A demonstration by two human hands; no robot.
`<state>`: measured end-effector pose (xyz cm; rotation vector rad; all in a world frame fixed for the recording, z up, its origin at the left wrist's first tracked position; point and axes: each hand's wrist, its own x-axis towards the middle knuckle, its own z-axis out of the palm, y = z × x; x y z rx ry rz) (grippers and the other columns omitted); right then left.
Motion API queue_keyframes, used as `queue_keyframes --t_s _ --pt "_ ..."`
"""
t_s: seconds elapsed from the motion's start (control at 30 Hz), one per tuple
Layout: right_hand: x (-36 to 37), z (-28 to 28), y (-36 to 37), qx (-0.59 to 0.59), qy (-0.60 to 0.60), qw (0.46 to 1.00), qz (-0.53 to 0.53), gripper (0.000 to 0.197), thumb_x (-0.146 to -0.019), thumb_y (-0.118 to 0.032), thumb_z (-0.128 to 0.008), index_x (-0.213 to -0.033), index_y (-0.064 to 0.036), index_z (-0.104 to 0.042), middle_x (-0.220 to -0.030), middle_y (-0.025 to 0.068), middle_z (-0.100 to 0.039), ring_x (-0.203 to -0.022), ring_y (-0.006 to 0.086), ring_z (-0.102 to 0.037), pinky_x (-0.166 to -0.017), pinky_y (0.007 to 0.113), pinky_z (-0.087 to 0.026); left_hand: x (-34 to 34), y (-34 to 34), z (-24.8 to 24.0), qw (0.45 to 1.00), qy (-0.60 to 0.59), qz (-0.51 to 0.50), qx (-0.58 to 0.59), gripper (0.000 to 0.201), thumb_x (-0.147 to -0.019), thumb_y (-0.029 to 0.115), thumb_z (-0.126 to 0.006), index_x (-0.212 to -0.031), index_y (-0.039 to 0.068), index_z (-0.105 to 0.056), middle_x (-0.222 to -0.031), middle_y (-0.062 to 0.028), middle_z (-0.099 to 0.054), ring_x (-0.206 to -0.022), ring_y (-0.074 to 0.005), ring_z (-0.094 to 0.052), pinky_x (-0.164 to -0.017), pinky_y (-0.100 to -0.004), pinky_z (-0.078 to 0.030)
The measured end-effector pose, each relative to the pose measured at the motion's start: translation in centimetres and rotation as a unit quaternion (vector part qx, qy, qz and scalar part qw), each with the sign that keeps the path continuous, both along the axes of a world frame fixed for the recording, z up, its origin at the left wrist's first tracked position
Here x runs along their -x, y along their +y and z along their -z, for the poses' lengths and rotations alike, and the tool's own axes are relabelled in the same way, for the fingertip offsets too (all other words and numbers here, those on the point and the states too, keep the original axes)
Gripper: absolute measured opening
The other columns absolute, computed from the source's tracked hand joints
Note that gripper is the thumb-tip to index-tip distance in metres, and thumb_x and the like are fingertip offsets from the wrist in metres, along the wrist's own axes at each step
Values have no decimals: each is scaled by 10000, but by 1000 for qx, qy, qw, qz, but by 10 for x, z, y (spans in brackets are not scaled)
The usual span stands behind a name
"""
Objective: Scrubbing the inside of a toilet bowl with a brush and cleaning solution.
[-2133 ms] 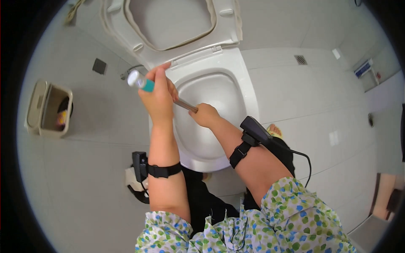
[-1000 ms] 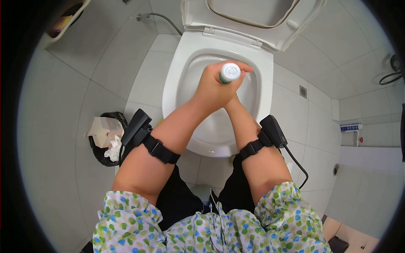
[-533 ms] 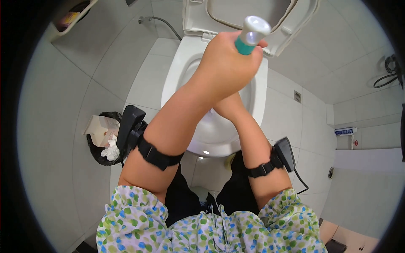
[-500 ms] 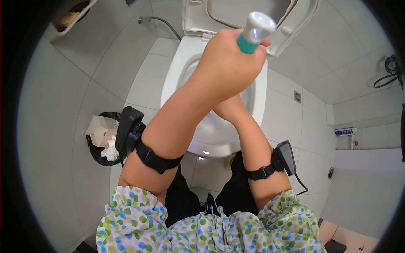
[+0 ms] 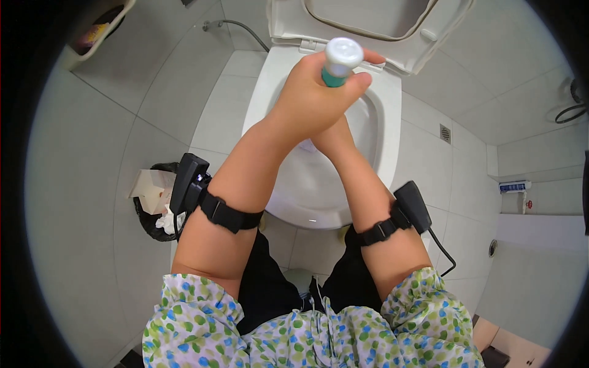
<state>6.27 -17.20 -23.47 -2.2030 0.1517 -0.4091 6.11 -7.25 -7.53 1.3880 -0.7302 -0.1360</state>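
My left hand [image 5: 322, 83] is wrapped round the upper part of a white-and-teal handle [image 5: 343, 54], with its thumb and one finger partly lifted off. The handle's rounded white end points up toward me; it looks like a toilet brush, held over the white toilet [image 5: 388, 122]. Lower down, my right hand [image 5: 334, 138] lies partly behind the left wrist, over the bowl. Its fingers are hidden, so its grip does not show. A pale patch [image 5: 308, 146] in the bowl beside the right hand is too covered to make out.
The toilet lid and seat [image 5: 368, 30] stand raised at the back. To the left, a bin [image 5: 150, 221] with a black bag holds a carton and tissue. A hose [image 5: 245, 30] runs to the toilet from the wall. A floor drain [image 5: 445, 133] lies at the right.
Both hands have moved a little left with the handle, and its white end has come lower and more upright. The left thumb and a finger have loosened outward.
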Motion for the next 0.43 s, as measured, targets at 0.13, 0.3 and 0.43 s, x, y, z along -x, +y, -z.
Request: queue_keyframes --t_s 0.13,0.3,0.43 --pt "-4 31 -1 -10 37 999 19 318 -832 -283 -539 -847 19 -635 -814 228 -644 -817 364 -622 -708 412 -482 1 1 12 997 45 1 -67 217 -831 67 -569 -1025 80 -666 -522 77 -424 -513 -16 -383 -484 -203 -324" --pt "10 30 -10 -62 42 990 -121 327 -846 -295 -520 -908 5 -634 -905 229 -650 -873 366 -621 -741 418 -484 18 4 7 994 11 -7 -107 164 -829 77 -575 -943 83 -693 -654 43 -548 -648 -52 -508 -590 -228 -416" --pt "48 -63 10 -99 15 979 -180 425 -845 -278 -521 -1197 -41 -500 -1128 217 -597 -1032 335 -579 -830 413 -452 42 15 -34 993 -27 21 -110 146 -820 104 -612 -939 77 -693 -766 6 -612 -743 -99 -564 -670 -250 -453"
